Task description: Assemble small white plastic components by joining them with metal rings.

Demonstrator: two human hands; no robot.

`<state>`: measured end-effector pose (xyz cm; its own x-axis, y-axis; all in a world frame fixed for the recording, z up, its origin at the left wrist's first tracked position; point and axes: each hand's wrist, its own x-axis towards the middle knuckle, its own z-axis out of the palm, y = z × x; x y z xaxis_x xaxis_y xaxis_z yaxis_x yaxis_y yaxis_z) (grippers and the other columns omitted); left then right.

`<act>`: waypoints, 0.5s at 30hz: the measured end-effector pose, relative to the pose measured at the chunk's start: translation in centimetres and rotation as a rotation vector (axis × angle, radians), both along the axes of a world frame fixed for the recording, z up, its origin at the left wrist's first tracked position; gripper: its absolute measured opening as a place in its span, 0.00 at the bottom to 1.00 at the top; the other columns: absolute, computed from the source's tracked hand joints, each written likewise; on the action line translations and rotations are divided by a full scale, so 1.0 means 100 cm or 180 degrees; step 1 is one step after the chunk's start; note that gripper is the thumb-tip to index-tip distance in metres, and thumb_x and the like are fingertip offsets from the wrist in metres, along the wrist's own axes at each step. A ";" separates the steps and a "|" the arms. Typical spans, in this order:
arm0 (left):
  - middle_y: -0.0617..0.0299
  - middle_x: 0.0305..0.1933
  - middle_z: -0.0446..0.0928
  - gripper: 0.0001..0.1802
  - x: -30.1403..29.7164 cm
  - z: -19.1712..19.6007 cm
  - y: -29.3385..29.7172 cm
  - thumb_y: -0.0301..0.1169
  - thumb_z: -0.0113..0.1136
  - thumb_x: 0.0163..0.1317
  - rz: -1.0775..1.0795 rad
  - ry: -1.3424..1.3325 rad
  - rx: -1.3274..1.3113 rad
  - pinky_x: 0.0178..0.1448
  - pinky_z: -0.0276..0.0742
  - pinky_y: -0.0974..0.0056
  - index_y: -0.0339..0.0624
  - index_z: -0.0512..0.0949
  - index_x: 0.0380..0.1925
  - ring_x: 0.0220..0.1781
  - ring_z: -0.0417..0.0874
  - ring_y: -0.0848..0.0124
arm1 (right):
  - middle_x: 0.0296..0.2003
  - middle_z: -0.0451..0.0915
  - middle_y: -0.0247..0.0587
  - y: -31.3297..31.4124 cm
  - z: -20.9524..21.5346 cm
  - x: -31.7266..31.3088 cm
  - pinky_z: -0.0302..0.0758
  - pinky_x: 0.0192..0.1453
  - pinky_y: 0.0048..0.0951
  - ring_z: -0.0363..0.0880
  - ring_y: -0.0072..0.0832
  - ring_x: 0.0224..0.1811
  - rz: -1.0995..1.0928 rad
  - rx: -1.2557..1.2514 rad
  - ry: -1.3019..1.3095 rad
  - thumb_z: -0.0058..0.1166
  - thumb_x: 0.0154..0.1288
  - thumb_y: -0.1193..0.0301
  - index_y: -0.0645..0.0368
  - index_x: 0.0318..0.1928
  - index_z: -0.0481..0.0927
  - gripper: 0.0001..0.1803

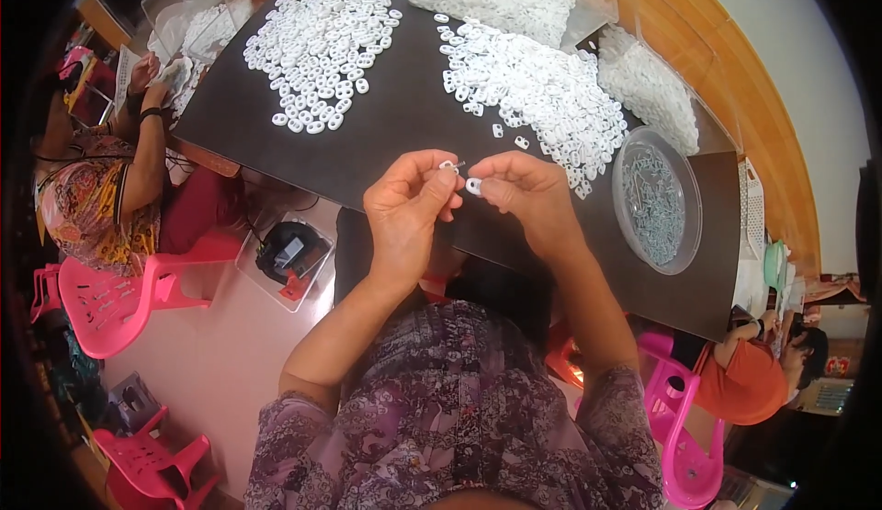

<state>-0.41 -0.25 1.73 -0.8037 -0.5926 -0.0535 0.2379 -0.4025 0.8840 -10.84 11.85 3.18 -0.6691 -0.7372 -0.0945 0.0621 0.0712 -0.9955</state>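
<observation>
A single head-worn fisheye view looks steeply down from above the person's own chest, close over the dark worktop, whose near edge cuts diagonally across the frame (straight edges bow toward the rim). The floor and pink chairs fill the margins.

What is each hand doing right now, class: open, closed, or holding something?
Left hand: closed, pinching a small white ring at its fingertips.
Right hand: closed, pinching another small white piece.

Bare dark table at 12 o'clock of hands; white ring heaps at 1, round dish at 3 block.
</observation>
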 end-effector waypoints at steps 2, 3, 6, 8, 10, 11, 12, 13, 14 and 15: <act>0.64 0.29 0.77 0.07 -0.002 -0.004 0.000 0.26 0.55 0.63 0.0053 0.0187 -0.0296 0.29 0.69 0.77 0.34 0.77 0.38 0.27 0.74 0.82 | 0.30 0.79 0.32 -0.002 -0.001 0.004 0.68 0.34 0.16 0.73 0.13 0.30 0.0017 0.0035 0.0230 0.54 0.59 0.77 0.65 0.41 0.78 0.09; 0.64 0.29 0.77 0.07 -0.001 -0.005 0.000 0.26 0.55 0.63 0.0054 0.0189 -0.0297 0.29 0.69 0.77 0.34 0.77 0.38 0.27 0.74 0.82 | 0.30 0.79 0.32 -0.002 -0.005 0.005 0.68 0.34 0.16 0.73 0.13 0.31 0.0019 0.0020 0.0383 0.54 0.59 0.77 0.65 0.41 0.78 0.09; 0.65 0.29 0.77 0.07 0.001 -0.008 0.002 0.26 0.56 0.63 0.0056 0.0029 -0.0600 0.29 0.68 0.79 0.34 0.77 0.38 0.27 0.74 0.82 | 0.31 0.79 0.31 -0.003 -0.008 0.004 0.68 0.34 0.16 0.73 0.13 0.32 -0.0044 0.0005 0.0621 0.53 0.60 0.78 0.65 0.41 0.78 0.08; 0.65 0.29 0.77 0.07 0.003 -0.007 0.005 0.26 0.55 0.63 -0.0190 -0.0073 -0.0254 0.29 0.69 0.78 0.33 0.77 0.39 0.27 0.74 0.82 | 0.31 0.79 0.31 -0.003 -0.006 0.005 0.68 0.34 0.16 0.74 0.14 0.32 -0.0113 0.0005 0.0716 0.53 0.60 0.78 0.64 0.41 0.77 0.08; 0.62 0.30 0.78 0.07 0.003 -0.009 0.009 0.26 0.55 0.63 -0.0189 -0.0046 -0.0099 0.30 0.70 0.77 0.33 0.77 0.38 0.27 0.75 0.80 | 0.31 0.79 0.31 -0.005 -0.005 0.007 0.68 0.33 0.16 0.74 0.13 0.33 -0.0282 0.0102 0.0579 0.52 0.60 0.78 0.63 0.41 0.77 0.08; 0.60 0.31 0.78 0.08 0.002 -0.010 0.009 0.26 0.55 0.63 -0.0186 -0.0025 0.0057 0.30 0.72 0.76 0.32 0.77 0.38 0.27 0.76 0.78 | 0.31 0.79 0.31 -0.006 -0.006 0.008 0.68 0.33 0.16 0.74 0.13 0.33 -0.0279 0.0097 0.0584 0.52 0.60 0.78 0.63 0.41 0.77 0.08; 0.59 0.30 0.79 0.08 0.002 -0.010 0.007 0.26 0.56 0.63 -0.0211 0.0020 0.0132 0.29 0.72 0.75 0.31 0.77 0.37 0.26 0.77 0.78 | 0.31 0.79 0.31 -0.007 -0.007 0.009 0.68 0.33 0.15 0.74 0.13 0.32 -0.0296 0.0088 0.0531 0.52 0.60 0.78 0.63 0.41 0.77 0.08; 0.59 0.30 0.79 0.08 0.002 -0.011 0.006 0.26 0.56 0.63 -0.0219 0.0020 0.0132 0.29 0.72 0.75 0.31 0.77 0.37 0.26 0.77 0.78 | 0.31 0.79 0.31 -0.007 -0.008 0.010 0.68 0.33 0.15 0.74 0.13 0.32 -0.0324 0.0084 0.0473 0.52 0.60 0.78 0.63 0.40 0.77 0.08; 0.58 0.30 0.79 0.07 0.003 -0.012 0.006 0.26 0.56 0.63 -0.0274 -0.0029 0.0128 0.29 0.73 0.75 0.31 0.77 0.37 0.26 0.77 0.77 | 0.31 0.79 0.31 -0.006 -0.008 0.010 0.68 0.33 0.15 0.74 0.13 0.32 -0.0333 0.0084 0.0474 0.52 0.60 0.78 0.63 0.40 0.77 0.08; 0.58 0.30 0.79 0.07 0.002 -0.012 0.006 0.25 0.56 0.62 -0.0330 -0.0078 0.0124 0.28 0.73 0.74 0.31 0.77 0.37 0.26 0.77 0.77 | 0.31 0.79 0.31 -0.006 -0.008 0.010 0.68 0.32 0.15 0.73 0.13 0.31 -0.0392 0.0067 0.0429 0.52 0.60 0.78 0.63 0.40 0.77 0.07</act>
<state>-0.17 0.31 0.52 -0.8587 -0.5035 -0.0953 0.1717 -0.4580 0.8722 -9.88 11.25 2.41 -0.7619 -0.6476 -0.0124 -0.0623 0.0923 -0.9938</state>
